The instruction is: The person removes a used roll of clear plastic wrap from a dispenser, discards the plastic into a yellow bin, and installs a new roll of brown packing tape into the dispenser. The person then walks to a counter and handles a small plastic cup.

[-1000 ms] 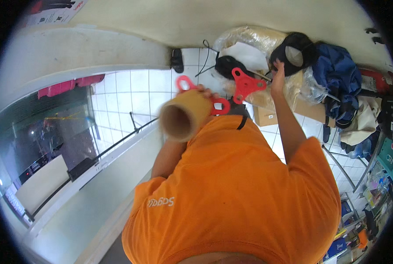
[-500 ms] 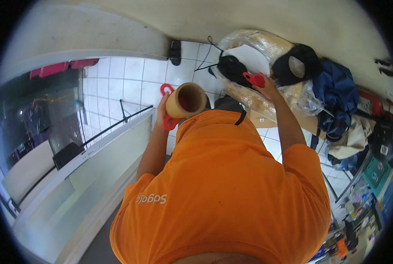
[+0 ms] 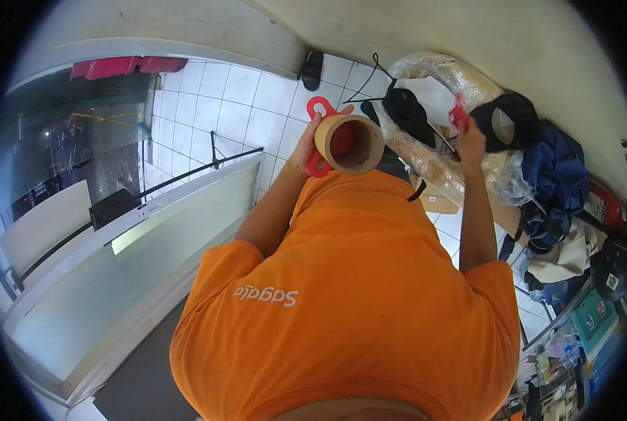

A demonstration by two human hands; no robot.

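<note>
In the head view, the left hand (image 3: pixel 304 150) is clamped round a cardboard tube (image 3: pixel 364 143) whose bore now shows the red lobed end piece (image 3: pixel 341 142) behind, hidden a second ago. The right hand (image 3: pixel 471 142) pinches a second red piece (image 3: pixel 459 116), now blurred, probably edge-on; it remains off the tube, near a black cap (image 3: pixel 523 116).
</note>
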